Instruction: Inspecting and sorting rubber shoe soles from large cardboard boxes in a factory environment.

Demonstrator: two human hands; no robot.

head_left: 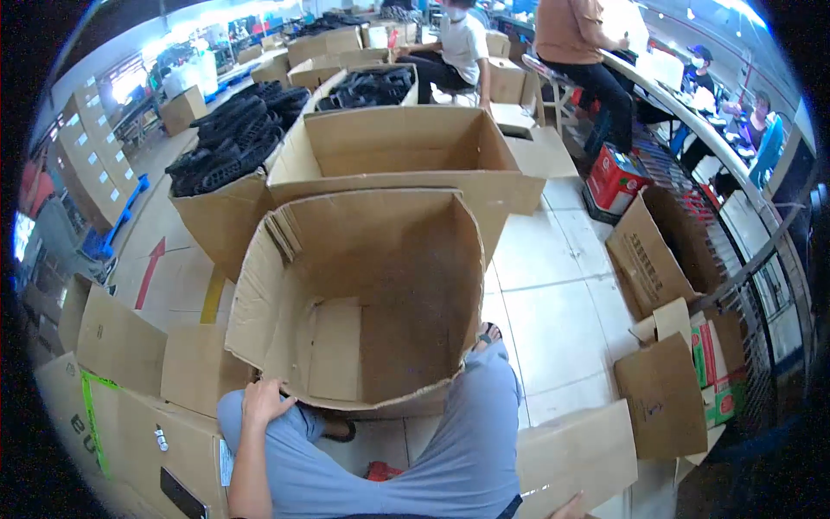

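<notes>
An open cardboard box stands between my knees, its mouth tilted toward me. Only bare cardboard and a paler flap panel show inside it. My left hand lies on my left knee with its fingers out, close to the box's near left corner, and grips nothing that I can see. At the lower edge, a small part of my right hand shows beside a flat cardboard flap. The rest of that hand is cut off, so its grip is hidden.
Beyond stands a larger open box. Black molded pieces fill a box at the far left. Cartons, a phone and a small bottle lie left. A red tin and boxes stand right. Several people work beyond.
</notes>
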